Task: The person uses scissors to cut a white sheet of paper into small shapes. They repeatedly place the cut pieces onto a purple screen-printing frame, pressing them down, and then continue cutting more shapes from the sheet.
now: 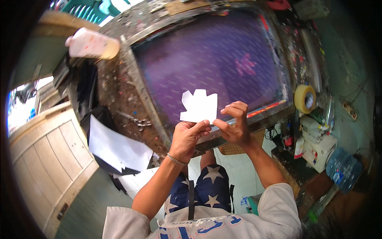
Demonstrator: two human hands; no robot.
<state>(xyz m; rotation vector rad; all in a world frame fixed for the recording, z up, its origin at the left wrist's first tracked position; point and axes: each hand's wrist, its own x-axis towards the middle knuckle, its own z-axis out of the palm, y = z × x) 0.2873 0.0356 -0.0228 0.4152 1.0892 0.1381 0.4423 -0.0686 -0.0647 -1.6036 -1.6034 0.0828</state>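
My left hand (187, 139) pinches the lower edge of a white paper cut-out (199, 105), its top and left sides notched into several flaps. My right hand (236, 123) has its thumb at the paper's lower right corner, the other fingers curled loosely and apart from it. Both are over the near edge of a framed screen (211, 47) with a purple mesh and a pink flower shape. Metal scissors (137, 119) lie left of the frame, near a curved white sheet (115, 145) on something black.
A plastic jug (91, 43) sits at upper left, above a wooden door (55, 155). At right are a roll of yellowish tape (304, 98), white containers (318, 151), a large blue water bottle (342, 169) and a power strip (349, 110).
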